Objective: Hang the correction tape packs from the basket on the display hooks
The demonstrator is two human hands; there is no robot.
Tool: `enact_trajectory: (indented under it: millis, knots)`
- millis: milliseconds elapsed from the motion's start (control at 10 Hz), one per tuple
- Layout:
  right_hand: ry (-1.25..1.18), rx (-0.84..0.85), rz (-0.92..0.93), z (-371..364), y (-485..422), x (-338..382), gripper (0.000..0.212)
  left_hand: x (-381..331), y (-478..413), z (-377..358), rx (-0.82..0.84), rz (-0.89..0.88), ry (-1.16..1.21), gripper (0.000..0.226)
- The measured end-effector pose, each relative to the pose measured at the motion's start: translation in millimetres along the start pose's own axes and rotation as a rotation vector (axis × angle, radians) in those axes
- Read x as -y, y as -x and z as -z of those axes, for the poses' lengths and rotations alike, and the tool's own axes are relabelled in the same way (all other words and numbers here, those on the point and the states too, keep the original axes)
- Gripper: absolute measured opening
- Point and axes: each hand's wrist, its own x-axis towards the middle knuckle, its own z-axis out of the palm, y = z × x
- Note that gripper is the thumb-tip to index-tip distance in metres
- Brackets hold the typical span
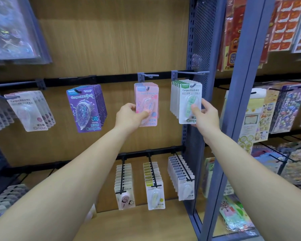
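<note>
Presently, head view, upper rail of a wood-backed display panel (pixel 102 40):

- Left hand (pixel 129 116): grasps the front pink correction tape pack (pixel 147 100) near its lower edge, thumb across the face and fingers behind. The pack hangs at the front of a pink stack under a grey hook (pixel 151 76).
- Right hand (pixel 205 117): grasps the front green correction tape pack (pixel 188 100) by its lower right corner, thumb on the blister. This pack heads a white-and-green stack under a second grey hook (pixel 192 73), just beside the blue perforated upright (pixel 198 40).
- Purple packs (pixel 85 108): a full stack, left of the pink stack.
- Pale packs (pixel 27 112): a stack at the far left, blurred.
- Lower rail: three black-hooked rows of packs (pixel 154 186), below both hands.
- Sticker sheets (pixel 285 108): on the adjoining bay to the right.
</note>
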Motion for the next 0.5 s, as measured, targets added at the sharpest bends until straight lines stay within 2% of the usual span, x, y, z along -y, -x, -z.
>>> enact_trajectory:
  millis: [100,200,300,400,500]
  knots:
    - [0.11,0.003,0.021,-8,-6,0,0.023,-2,-2,-1,-0.003,0.06,0.063,0.036]
    - [0.237,-0.005,-0.016,-12,-8,-4,0.03,-3,1,-1,-0.048,0.076,0.009,0.039]
    - [0.489,0.01,-0.097,-15,2,-11,0.042,-4,14,7,-0.044,0.065,-0.142,0.051]
    - [0.773,0.131,-0.13,-18,30,-13,0.056,8,36,24,0.001,0.043,-0.322,0.073]
    - [0.987,0.221,-0.065,-26,64,-2,0.061,22,70,46,0.041,-0.004,-0.522,0.076]
